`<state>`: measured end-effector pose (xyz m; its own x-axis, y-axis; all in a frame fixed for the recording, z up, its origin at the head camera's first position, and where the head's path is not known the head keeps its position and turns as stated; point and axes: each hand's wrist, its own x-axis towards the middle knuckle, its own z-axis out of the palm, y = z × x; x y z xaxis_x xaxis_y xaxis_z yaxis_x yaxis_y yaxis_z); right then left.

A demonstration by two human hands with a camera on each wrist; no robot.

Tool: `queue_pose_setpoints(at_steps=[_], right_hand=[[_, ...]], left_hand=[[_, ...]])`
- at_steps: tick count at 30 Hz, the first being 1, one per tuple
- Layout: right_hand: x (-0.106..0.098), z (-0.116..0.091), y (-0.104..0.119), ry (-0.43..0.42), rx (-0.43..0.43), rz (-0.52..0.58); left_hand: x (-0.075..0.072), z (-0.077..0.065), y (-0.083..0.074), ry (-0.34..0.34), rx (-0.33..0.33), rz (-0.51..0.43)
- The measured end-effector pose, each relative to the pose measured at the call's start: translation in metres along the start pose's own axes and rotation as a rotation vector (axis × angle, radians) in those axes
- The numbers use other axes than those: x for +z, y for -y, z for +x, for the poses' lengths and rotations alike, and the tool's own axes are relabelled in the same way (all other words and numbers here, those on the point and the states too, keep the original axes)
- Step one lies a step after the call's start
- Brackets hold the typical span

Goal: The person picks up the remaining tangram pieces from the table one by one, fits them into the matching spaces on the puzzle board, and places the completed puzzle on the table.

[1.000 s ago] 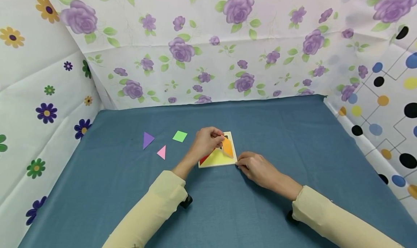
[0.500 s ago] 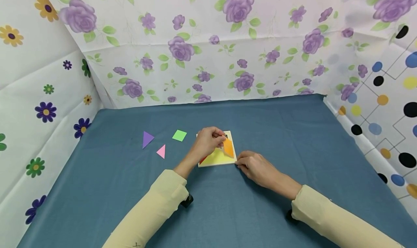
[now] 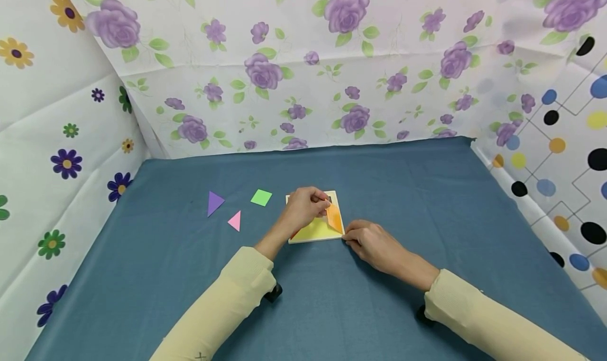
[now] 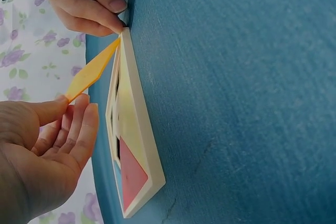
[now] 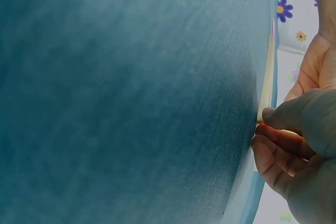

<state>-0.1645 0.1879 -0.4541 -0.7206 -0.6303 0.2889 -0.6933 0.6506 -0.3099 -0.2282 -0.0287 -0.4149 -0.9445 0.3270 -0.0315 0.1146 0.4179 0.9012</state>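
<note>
My left hand point(image 3: 303, 209) pinches an orange parallelogram tangram piece point(image 3: 334, 220) between thumb and fingers. The piece is tilted over a square wooden puzzle tray point(image 3: 338, 205), its low end at the tray's near right corner. A large yellow triangle point(image 3: 310, 231) and a red triangle point(image 4: 132, 174) lie inside the tray; dark recess shows in places, and my left hand hides much of it. At that same near right corner, my right hand point(image 3: 374, 246) grips the tray's edge between thumb and fingers.
Left of the tray lie a green square-like piece point(image 3: 261, 197), a pink triangle point(image 3: 235, 221) and a purple triangle point(image 3: 215, 203). Blue cloth point(image 3: 417, 192) covers the table. Patterned sheets point(image 3: 303, 103) hang behind and at both sides.
My left hand has shifted slightly right and toward me, bringing the orange parallelogram's low end to the tray's near right corner. The right hand stays at the corner.
</note>
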Motion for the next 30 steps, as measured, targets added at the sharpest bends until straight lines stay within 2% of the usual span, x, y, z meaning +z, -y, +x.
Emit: queue_pose_setpoints(at_steps=[10,21,30], right_hand=[[-0.0005,0.0000,0.0003,0.003,0.005,0.009],[-0.0009,-0.0003,0.0004,-0.002,-0.003,0.010],[-0.0027,-0.0005,0.0018,0.003,0.006,0.007]], left_hand=[[0.0010,0.0020,-0.0042,-0.022,-0.009,0.108],[0.0016,0.0047,-0.0060,-0.046,-0.047,0.147],[0.0027,0.0086,-0.0059,-0.076,-0.037,0.194]])
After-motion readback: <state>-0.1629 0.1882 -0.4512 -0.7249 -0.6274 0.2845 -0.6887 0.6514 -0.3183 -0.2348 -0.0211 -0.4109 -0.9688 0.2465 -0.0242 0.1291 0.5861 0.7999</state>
